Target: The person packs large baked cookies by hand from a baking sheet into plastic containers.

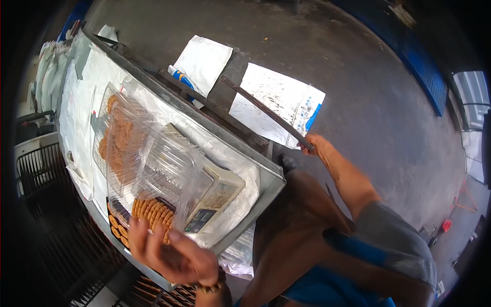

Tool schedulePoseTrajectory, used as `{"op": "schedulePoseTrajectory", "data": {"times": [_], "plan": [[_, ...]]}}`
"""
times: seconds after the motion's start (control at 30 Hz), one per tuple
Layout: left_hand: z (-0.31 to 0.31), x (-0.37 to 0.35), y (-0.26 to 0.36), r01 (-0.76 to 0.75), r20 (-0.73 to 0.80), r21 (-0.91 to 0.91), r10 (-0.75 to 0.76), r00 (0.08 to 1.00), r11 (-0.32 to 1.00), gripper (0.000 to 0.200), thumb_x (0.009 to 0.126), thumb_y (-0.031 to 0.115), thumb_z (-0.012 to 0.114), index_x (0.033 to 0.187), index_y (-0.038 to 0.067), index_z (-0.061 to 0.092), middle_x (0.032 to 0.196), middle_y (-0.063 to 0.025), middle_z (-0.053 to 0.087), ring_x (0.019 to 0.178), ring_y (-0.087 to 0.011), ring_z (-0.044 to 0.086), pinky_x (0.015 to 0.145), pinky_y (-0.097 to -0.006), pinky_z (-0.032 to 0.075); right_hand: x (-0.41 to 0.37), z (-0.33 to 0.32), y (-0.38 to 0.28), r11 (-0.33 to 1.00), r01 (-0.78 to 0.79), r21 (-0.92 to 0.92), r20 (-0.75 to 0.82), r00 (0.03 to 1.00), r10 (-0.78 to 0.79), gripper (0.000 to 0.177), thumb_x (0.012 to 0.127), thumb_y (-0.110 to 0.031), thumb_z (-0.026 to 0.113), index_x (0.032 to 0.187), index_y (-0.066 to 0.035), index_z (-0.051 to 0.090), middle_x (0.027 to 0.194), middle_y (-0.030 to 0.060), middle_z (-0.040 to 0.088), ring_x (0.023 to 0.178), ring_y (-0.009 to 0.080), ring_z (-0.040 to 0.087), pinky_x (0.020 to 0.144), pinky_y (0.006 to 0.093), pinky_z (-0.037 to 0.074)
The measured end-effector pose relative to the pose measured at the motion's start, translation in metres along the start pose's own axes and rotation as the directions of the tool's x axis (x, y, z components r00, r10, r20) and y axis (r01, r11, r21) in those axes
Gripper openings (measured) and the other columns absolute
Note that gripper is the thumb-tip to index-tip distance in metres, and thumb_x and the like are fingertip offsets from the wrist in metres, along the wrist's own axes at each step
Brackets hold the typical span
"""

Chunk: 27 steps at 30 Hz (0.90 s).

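The left hand [171,256] is at the long edge of the metal desk [270,180] nearest the person. Its grip is clamped on the near end of a clear plastic box [163,169], with the thumb lying across the front and the fingers curled round the side. A row of round brown biscuits [151,211] stands on edge inside that end of the box, just above the fingers. The box lies open and tilted, and its ribbed lid spreads over a flat weighing scale [220,193]. The scale sits by the desk's corner closest to the person's body, its display panel showing beside the thumb. Further along the desk, toward the far end, a second clear tray [120,135] full of the same biscuits rests on a white covering. The right hand [314,146] is stretched out past the desk's corner, well apart from the box. Its grip is closed round the end of a long dark bar [266,110], which runs away from the hand on a slant above the grey floor [358,77]. White sacks [279,97] lie flat on the floor beneath the bar. A black wire crate [36,169] stands beyond the desk's far long edge.
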<state>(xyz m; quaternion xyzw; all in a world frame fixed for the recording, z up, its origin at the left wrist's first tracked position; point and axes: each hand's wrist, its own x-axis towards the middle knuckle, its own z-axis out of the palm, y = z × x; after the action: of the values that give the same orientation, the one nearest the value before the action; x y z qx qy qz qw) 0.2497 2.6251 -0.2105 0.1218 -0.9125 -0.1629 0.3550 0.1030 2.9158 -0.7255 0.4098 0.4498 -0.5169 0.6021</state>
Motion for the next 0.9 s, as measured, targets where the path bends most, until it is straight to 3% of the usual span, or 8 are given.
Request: {"op": "schedulePoseTrajectory", "data": {"times": [0.2,0.3,0.37,0.5,0.57,0.63,0.83,0.9], "plan": [[-0.047,-0.07,-0.017,0.169,0.071,0.217,-0.189,0.979,0.961,0.014,0.098,-0.007,0.054,0.109,-0.003,0.061,0.131,-0.0186,0.053,0.134,-0.0343,0.05,0.116,-0.0475,0.036,0.084,0.007,0.021,0.931,-0.177,0.318,0.081,0.984,0.16,0.025,0.104,-0.021,0.053,0.088,-0.003,0.06,0.061,0.0048,0.055,0.048,0.0148,0.052,0.043,0.0304,0.045],[-0.062,-0.084,-0.027,0.175,0.062,0.256,-0.197,0.978,0.951,0.014,0.097,-0.007,0.053,0.108,-0.003,0.061,0.131,-0.0183,0.053,0.134,-0.0347,0.05,0.116,-0.0479,0.037,0.088,0.009,0.051,0.966,-0.11,0.233,-0.052,0.991,0.125,0.023,0.107,-0.028,0.053,0.099,-0.007,0.06,0.076,0.0074,0.062,0.064,0.0223,0.062,0.055,0.0367,0.057],[-0.071,-0.087,-0.032,0.192,0.036,0.266,-0.209,0.977,0.945,0.014,0.097,-0.008,0.053,0.107,-0.004,0.061,0.13,-0.0184,0.053,0.134,-0.0348,0.051,0.116,-0.048,0.038,0.077,0.013,0.065,0.988,-0.078,0.135,0.074,0.995,0.068,0.02,0.106,-0.026,0.055,0.107,-0.006,0.058,0.088,0.0079,0.064,0.081,0.0231,0.065,0.062,0.039,0.06],[-0.097,-0.09,-0.04,0.209,-0.018,0.319,-0.214,0.977,0.924,0.017,0.094,-0.009,0.053,0.105,-0.002,0.064,0.128,-0.0181,0.055,0.132,-0.0366,0.052,0.112,-0.0482,0.042,0.034,0.054,0.071,0.997,-0.05,-0.051,-0.078,0.996,0.046,0.019,0.104,-0.024,0.059,0.109,-0.005,0.059,0.09,0.0079,0.065,0.08,0.0221,0.064,0.062,0.0404,0.06],[-0.113,-0.098,-0.045,0.229,-0.094,0.357,-0.209,0.973,0.906,0.017,0.088,-0.009,0.056,0.098,0.0,0.067,0.118,-0.0169,0.061,0.124,-0.038,0.057,0.107,-0.0492,0.045,0.045,0.049,0.084,0.972,0.14,-0.189,-0.139,0.976,-0.167,0.018,0.102,-0.024,0.06,0.107,-0.007,0.062,0.085,0.0075,0.067,0.07,0.0211,0.063,0.063,0.0398,0.06],[-0.134,-0.104,-0.051,0.211,-0.12,0.414,-0.177,0.977,0.886,0.03,0.075,-0.011,0.056,0.099,0.002,0.068,0.113,-0.0162,0.064,0.117,-0.0377,0.061,0.105,-0.0511,0.047,0.01,0.115,0.081,0.792,0.336,-0.509,0.155,0.941,-0.299,0.027,0.094,-0.033,0.069,0.103,-0.008,0.066,0.079,0.0097,0.067,0.064,0.0252,0.067,0.059,0.0376,0.057],[-0.216,-0.145,-0.103,0.304,-0.217,0.499,-0.222,0.95,0.811,0.027,0.074,-0.01,0.063,0.094,0.005,0.072,0.111,-0.0124,0.068,0.114,-0.0353,0.063,0.099,-0.0454,0.047,-0.092,0.048,0.105,0.813,0.254,-0.524,0.171,0.966,-0.192,0.039,0.091,-0.044,0.07,0.104,-0.008,0.067,0.078,0.0097,0.068,0.061,0.0262,0.066,0.053,0.0382,0.055],[-0.24,-0.183,-0.137,0.413,-0.3,0.516,-0.294,0.908,0.75,0.022,0.076,-0.009,0.064,0.093,0.004,0.071,0.11,-0.012,0.066,0.112,-0.0349,0.062,0.098,-0.0459,0.046,-0.092,0.09,0.085,0.843,0.249,-0.477,0.084,0.968,-0.239,0.043,0.089,-0.048,0.07,0.104,-0.008,0.067,0.078,0.0097,0.068,0.06,0.0265,0.065,0.051,0.0384,0.054]]}}
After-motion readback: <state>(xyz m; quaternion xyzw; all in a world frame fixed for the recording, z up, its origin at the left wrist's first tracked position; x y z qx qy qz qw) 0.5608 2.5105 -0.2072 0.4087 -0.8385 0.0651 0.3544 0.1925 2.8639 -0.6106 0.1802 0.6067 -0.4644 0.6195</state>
